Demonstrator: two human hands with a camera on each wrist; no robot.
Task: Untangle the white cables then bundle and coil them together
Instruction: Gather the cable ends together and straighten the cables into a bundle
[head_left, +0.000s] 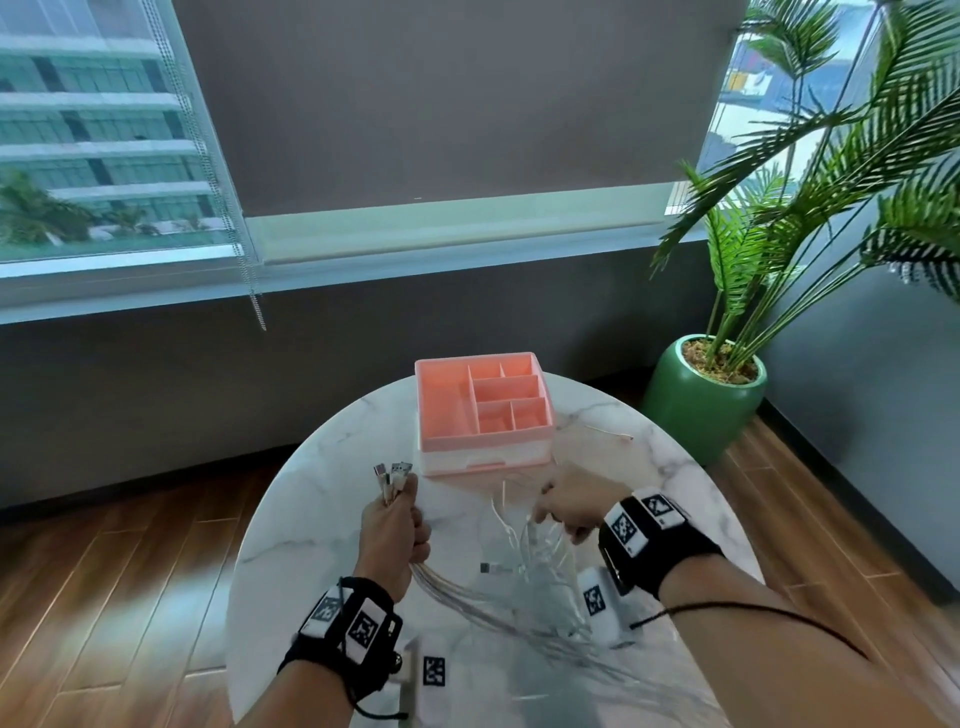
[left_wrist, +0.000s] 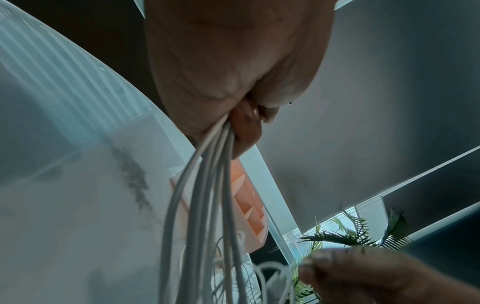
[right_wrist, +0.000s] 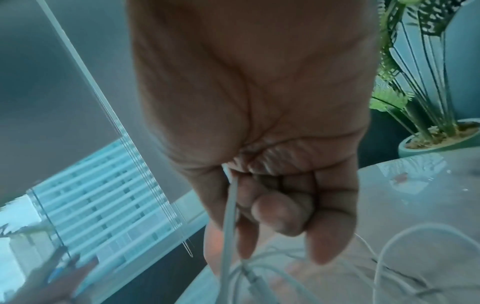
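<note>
Several white cables (head_left: 519, 587) hang in loose loops above a round marble table (head_left: 691, 499). My left hand (head_left: 396, 525) grips a bunch of them in a fist, with the plug ends (head_left: 393, 472) sticking up above the fingers. In the left wrist view the strands (left_wrist: 207, 195) run down out of that fist (left_wrist: 233, 115). My right hand (head_left: 569, 512), to the right, pinches one or two cables (right_wrist: 230, 222) with curled fingers (right_wrist: 283, 214), and more loops (right_wrist: 389, 253) trail onto the table. One plug (head_left: 492, 567) dangles between the hands.
A pink divided organiser box (head_left: 480, 410) stands at the table's far side. A thin loose cable (head_left: 608, 432) lies right of it. A potted palm in a green pot (head_left: 701, 400) stands on the floor to the right. A window with a blind is behind.
</note>
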